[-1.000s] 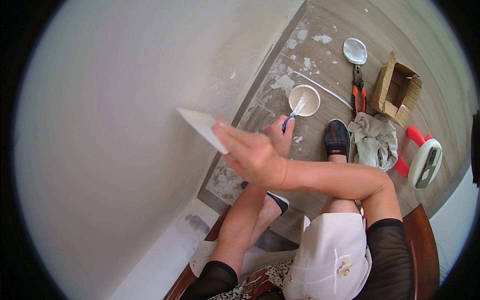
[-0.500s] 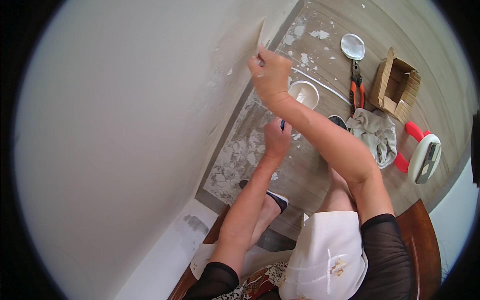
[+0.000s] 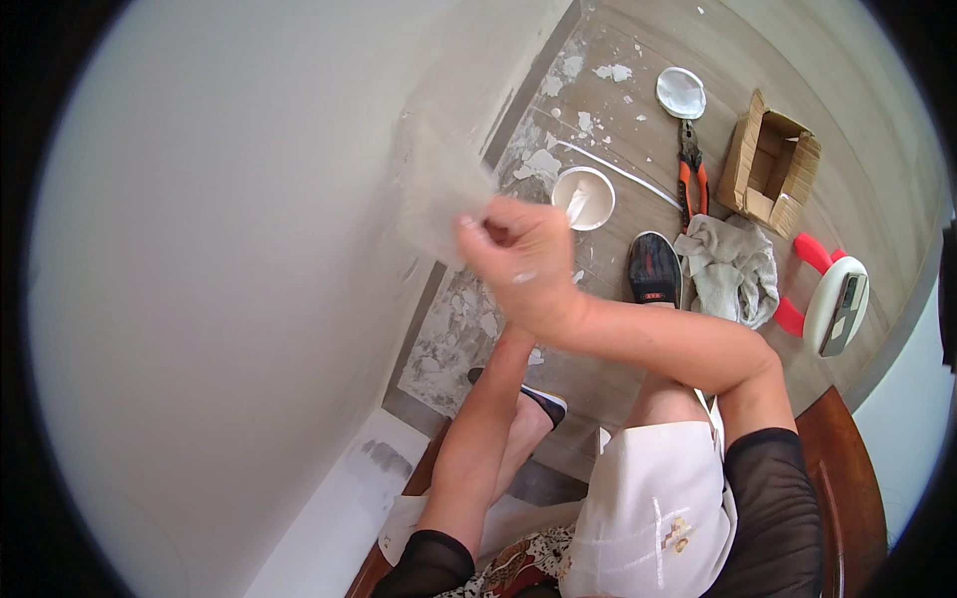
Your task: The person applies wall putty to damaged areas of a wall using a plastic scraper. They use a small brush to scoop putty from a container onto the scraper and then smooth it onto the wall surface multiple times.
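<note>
My right hand (image 3: 528, 261) is closed round the edge of a pale, thin, flat scraper (image 3: 439, 189), smeared by motion. The scraper's broad face lies over the lower part of the white wall (image 3: 229, 249); whether it touches cannot be told. My left forearm (image 3: 469, 448) reaches up from below, and its hand is hidden behind my right hand. Just beyond my right hand, a round white tub (image 3: 598, 207) with white paste inside stands on the floor. Patchy, rough marks show on the wall near the scraper.
White flakes (image 3: 439, 349) litter the tiled floor along the wall. To the right lie a white lid (image 3: 681, 92), orange-handled pliers (image 3: 690, 179), an open cardboard box (image 3: 740, 164), a grey rag (image 3: 733, 269) and a red-and-white stool (image 3: 827, 309) with a phone (image 3: 845, 314) on it.
My right hand has come down and nearer with the scraper, which has turned its broad face into view. My left hand, seen before closed on something dark blue, is now covered.
</note>
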Demonstrator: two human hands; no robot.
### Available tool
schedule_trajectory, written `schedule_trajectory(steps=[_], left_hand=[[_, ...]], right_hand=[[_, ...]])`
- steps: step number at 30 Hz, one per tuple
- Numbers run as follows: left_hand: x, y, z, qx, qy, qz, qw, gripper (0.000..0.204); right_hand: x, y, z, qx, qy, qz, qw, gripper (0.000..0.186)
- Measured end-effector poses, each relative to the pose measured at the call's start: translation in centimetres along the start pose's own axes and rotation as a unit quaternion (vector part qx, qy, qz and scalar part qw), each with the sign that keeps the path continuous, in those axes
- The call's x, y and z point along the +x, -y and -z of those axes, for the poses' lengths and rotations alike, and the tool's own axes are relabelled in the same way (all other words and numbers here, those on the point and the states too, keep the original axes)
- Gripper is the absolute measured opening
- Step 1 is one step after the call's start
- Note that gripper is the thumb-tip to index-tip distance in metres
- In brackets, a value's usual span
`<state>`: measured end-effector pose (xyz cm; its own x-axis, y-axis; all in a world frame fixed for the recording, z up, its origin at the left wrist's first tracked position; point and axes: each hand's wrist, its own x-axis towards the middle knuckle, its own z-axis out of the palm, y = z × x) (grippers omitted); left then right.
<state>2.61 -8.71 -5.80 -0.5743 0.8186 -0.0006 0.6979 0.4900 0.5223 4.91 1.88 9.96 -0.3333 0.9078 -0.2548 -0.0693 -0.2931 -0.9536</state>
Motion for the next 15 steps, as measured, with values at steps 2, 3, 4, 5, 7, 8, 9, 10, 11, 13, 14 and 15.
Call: schedule_trajectory(steps=[2, 3, 4, 5, 7, 8, 9, 10, 11, 13, 14, 15], left_hand=[[0.5, -0.9, 0.6, -0.125, 0.043, -0.009, 0.991, 0.023], [0.8, -1.4, 1.0, -0.244, 0.082, -0.02, 0.966, 0.022], [0.9, -1.0, 1.2, -0.187, 0.146, 0.058, 0.97, 0.022], [1.0, -2.1, 0.9, -0.203, 0.155, 0.057, 0.965, 0.022], [1.3, -2.8, 1.4, -0.209, 0.162, 0.059, 0.963, 0.022], [1.4, -2.7, 1.6, -0.214, 0.158, 0.056, 0.963, 0.023], [1.5, -2.6, 1.7, -0.219, 0.153, 0.052, 0.962, 0.023], [1.5, -2.5, 1.7, -0.217, 0.153, 0.054, 0.963, 0.023], [1.5, -2.4, 1.7, -0.219, 0.152, 0.053, 0.962, 0.024], [1.4, -2.2, 1.5, -0.221, 0.152, 0.052, 0.962, 0.024], [1.4, -2.1, 1.4, -0.222, 0.152, 0.049, 0.962, 0.024], [1.4, -2.1, 1.2, -0.224, 0.151, 0.046, 0.962, 0.024]], right_hand=[[1.4, -2.2, 2.1, 0.001, -0.052, -0.043, 0.998, 0.022], [2.8, -3.2, 3.0, -0.024, -0.085, -0.058, 0.994, 0.023], [4.2, -4.6, 3.3, 0.008, -0.106, -0.075, 0.992, 0.021], [5.6, -6.1, 4.4, 0.025, -0.134, -0.089, 0.987, 0.019], [7.5, -8.2, 4.6, 0.03, -0.144, -0.07, 0.987, 0.018], [8.2, -8.6, 4.3, 0.039, -0.151, -0.052, 0.986, 0.017], [8.7, -9.0, 4.1, 0.041, -0.15, -0.054, 0.986, 0.017], [9.1, -9.2, 3.8, 0.031, -0.15, -0.049, 0.987, 0.018], [9.4, -9.5, 3.6, 0.021, -0.15, -0.043, 0.987, 0.018], [10.0, -10.0, 3.4, 0.01, -0.148, -0.048, 0.988, 0.019], [10.3, -10.2, 3.4, -0.002, -0.146, -0.051, 0.988, 0.019], [10.7, -10.4, 3.5, -0.003, -0.147, -0.052, 0.988, 0.019]])
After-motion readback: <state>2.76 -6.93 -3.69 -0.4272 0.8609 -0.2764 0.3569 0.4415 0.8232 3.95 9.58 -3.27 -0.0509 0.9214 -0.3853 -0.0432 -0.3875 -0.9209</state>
